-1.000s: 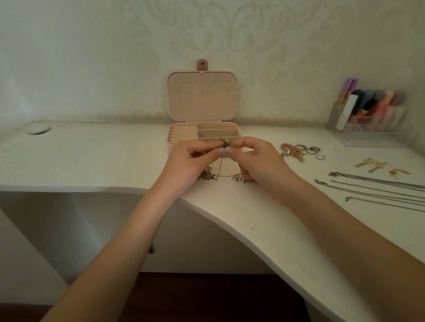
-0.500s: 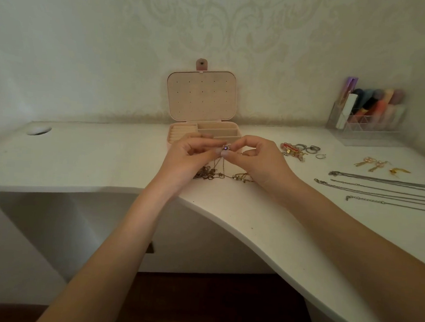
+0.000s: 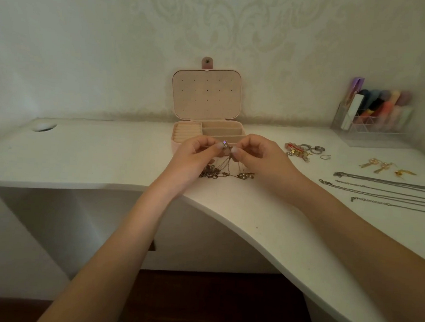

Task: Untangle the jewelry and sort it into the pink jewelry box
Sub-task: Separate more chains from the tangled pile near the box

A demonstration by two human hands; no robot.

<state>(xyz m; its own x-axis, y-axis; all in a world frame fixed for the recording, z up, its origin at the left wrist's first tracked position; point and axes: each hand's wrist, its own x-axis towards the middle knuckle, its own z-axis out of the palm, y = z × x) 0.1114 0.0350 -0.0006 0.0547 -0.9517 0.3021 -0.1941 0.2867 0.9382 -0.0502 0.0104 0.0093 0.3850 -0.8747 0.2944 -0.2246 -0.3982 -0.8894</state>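
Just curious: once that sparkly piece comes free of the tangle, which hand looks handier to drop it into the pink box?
Probably the left hand: it pinches the sparkly piece, just in front of the open pink jewelry box; the right hand holds the chains.

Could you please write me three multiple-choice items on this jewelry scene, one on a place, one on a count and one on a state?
1. Where do the straightened chains lie?
A. on the desk to the person's right
B. inside the box
C. by the cable hole

2. How many gold dangling earrings lie near the chains?
A. one
B. three
C. six

3. What state is the pink jewelry box in?
A. shut and snapped
B. open, lid upright
C. upside down

Answers:
1 A, they lie stretched out side by side at the right of the desk.
2 B, three gold pieces lie in a row.
3 B, the lid stands up and the compartments show behind the left hand and right hand, which pinch the tangled jewelry.
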